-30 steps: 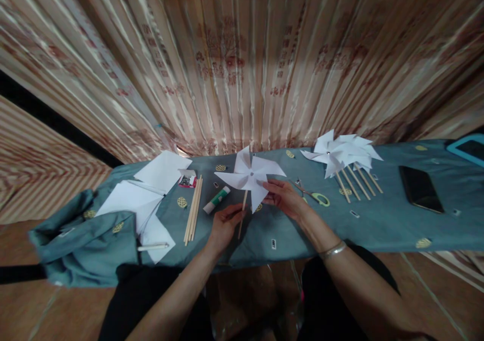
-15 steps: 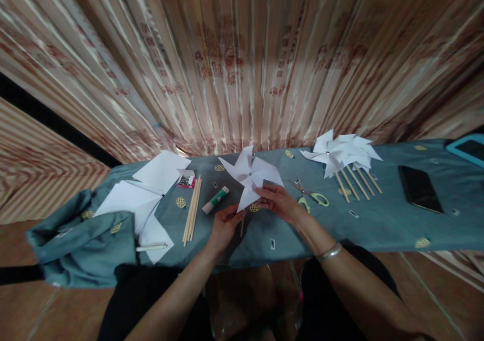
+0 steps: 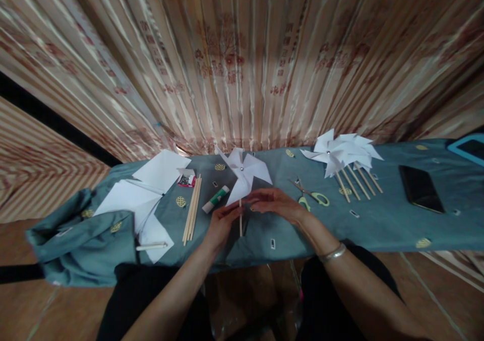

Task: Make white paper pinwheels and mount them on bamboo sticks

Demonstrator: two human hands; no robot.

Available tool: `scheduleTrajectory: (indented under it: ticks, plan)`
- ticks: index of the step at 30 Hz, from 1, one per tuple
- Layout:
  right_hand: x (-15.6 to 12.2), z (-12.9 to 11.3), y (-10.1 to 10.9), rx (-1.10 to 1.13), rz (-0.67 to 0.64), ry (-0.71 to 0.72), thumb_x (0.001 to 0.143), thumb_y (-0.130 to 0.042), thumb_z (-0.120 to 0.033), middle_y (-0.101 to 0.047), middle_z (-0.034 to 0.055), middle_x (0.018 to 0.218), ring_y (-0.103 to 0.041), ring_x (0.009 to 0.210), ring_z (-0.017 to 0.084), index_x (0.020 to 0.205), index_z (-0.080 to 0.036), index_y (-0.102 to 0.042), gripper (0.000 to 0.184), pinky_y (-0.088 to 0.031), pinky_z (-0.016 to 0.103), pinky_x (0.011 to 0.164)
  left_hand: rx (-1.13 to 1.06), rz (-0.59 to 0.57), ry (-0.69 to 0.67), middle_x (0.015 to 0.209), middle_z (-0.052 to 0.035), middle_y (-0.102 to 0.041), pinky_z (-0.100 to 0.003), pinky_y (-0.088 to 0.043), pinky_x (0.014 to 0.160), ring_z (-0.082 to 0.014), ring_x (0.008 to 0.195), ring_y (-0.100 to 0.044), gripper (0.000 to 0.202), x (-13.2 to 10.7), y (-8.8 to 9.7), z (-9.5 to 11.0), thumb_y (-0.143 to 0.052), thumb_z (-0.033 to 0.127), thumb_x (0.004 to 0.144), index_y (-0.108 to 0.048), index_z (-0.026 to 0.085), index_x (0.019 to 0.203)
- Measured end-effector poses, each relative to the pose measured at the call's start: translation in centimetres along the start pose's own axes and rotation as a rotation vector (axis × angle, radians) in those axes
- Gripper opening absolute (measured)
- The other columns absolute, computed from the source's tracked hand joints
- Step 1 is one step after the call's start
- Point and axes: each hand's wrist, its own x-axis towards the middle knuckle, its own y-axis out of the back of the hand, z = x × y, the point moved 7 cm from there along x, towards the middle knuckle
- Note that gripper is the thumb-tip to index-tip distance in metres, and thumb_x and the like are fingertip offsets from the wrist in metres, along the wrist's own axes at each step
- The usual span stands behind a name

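A white paper pinwheel with a round pin head at its centre stands over the cloth on a thin wooden stick. My left hand is closed on this stick just below the paper blades. On the other side, my right hand has its fingers stretched toward the stick, thumb apart. Its fingertips are close beside the stick; whether they touch it I cannot tell. A glue stick lies left of the pinwheel, and scissors with green handles lie beyond my right hand.
Several finished pinwheels lie at the right, near a black phone. Loose wooden sticks, a small box of pins, white paper sheets and a white pen lie left. A curtain hangs behind the table.
My right hand has let go of the paper blade and moved down beside the stick. The pinwheel has shifted slightly left and turned, showing more of its stick.
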Motion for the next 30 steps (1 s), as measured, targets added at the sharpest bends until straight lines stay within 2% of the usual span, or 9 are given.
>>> scheduleTrajectory:
  ticks: [2,4,8,10,12,14,17,23,30]
  plan:
    - [-0.2,0.3,1.4,-0.129,-0.001,-0.049,0.061,-0.081,-0.025,-0.075,0.0013,0.08,-0.065,0.067,0.012,0.088,-0.018,-0.075,0.028,-0.045,0.02,0.056,-0.04,0.012,0.024,0.082,-0.0073,-0.075,-0.028,-0.049,0.075,-0.016,0.075,-0.065,0.038,0.0,0.2,0.2,-0.088,0.028,0.052,-0.077,0.014,0.086]
    - [-0.3,0.4,3.8,-0.237,0.079,-0.075,0.061,-0.08,-0.029,-0.073,0.0,0.07,-0.062,0.059,0.012,0.079,-0.019,-0.076,0.021,-0.04,0.019,0.049,-0.083,-0.005,0.06,0.08,-0.0058,-0.074,-0.024,-0.048,0.071,-0.0131,0.072,-0.064,0.037,-0.2,0.1,0.4,-0.089,0.026,0.051,-0.077,0.015,0.084]
    - [-0.7,-1.1,9.1,-0.143,0.487,0.061,0.064,-0.079,-0.04,-0.073,-0.0003,0.068,-0.062,0.06,0.012,0.07,-0.021,-0.073,0.021,-0.044,0.021,0.05,-0.114,-0.078,0.169,0.073,-0.0043,-0.072,-0.021,-0.047,0.066,-0.01,0.066,-0.061,0.038,-0.8,-0.6,0.1,-0.09,0.023,0.048,-0.078,0.014,0.083]
    - [-1.0,-1.8,10.3,0.031,0.622,0.135,0.068,-0.077,-0.047,-0.075,0.0019,0.076,-0.066,0.067,0.014,0.077,-0.022,-0.072,0.027,-0.049,0.022,0.057,-0.1,-0.115,0.212,0.071,-0.0043,-0.071,-0.021,-0.047,0.066,-0.0095,0.063,-0.06,0.039,-1.1,-0.9,-0.3,-0.09,0.024,0.048,-0.078,0.013,0.083]
    - [-0.6,-2.0,9.7,0.205,0.558,0.112,0.074,-0.071,-0.055,-0.076,0.0058,0.084,-0.069,0.074,0.017,0.087,-0.021,-0.071,0.037,-0.053,0.026,0.064,-0.077,-0.147,0.242,0.07,-0.0043,-0.071,-0.021,-0.047,0.066,-0.009,0.061,-0.06,0.04,-1.4,-1.3,-0.8,-0.091,0.025,0.048,-0.078,0.012,0.084]
    - [0.1,-2.0,7.9,0.303,0.388,0.042,0.078,-0.064,-0.06,-0.076,0.0082,0.088,-0.07,0.075,0.019,0.094,-0.019,-0.069,0.044,-0.054,0.029,0.067,-0.05,-0.175,0.263,0.069,-0.0043,-0.07,-0.021,-0.046,0.065,-0.0087,0.06,-0.059,0.04,-1.7,-1.6,-1.3,-0.09,0.026,0.048,-0.078,0.012,0.084]
    - [0.5,-2.1,5.9,0.338,0.253,0.005,0.079,-0.067,-0.052,-0.077,0.0074,0.086,-0.07,0.07,0.018,0.092,-0.017,-0.07,0.038,-0.055,0.027,0.067,-0.023,-0.206,0.282,0.067,-0.0037,-0.07,-0.021,-0.045,0.064,-0.0083,0.059,-0.058,0.039,-1.8,-1.8,-1.9,-0.09,0.026,0.049,-0.078,0.013,0.083]
    - [0.6,-1.9,5.8,0.365,0.292,0.02,0.071,-0.076,-0.025,-0.077,0.0047,0.078,-0.069,0.065,0.016,0.081,-0.017,-0.073,0.014,-0.055,0.024,0.067,0.003,-0.226,0.294,0.067,-0.0033,-0.068,-0.024,-0.044,0.066,-0.0092,0.06,-0.057,0.035,-1.8,-1.9,-2.4,-0.088,0.025,0.051,-0.078,0.014,0.082]
    - [0.5,-1.7,5.7,0.4,0.338,0.014,0.058,-0.081,-0.015,-0.077,0.0018,0.08,-0.071,0.068,0.017,0.086,-0.019,-0.073,0.029,-0.056,0.027,0.069,-0.004,-0.224,0.305,0.068,-0.003,-0.068,-0.024,-0.044,0.068,-0.0091,0.061,-0.057,0.036,-1.8,-2.0,-2.8,-0.088,0.025,0.051,-0.078,0.013,0.084]
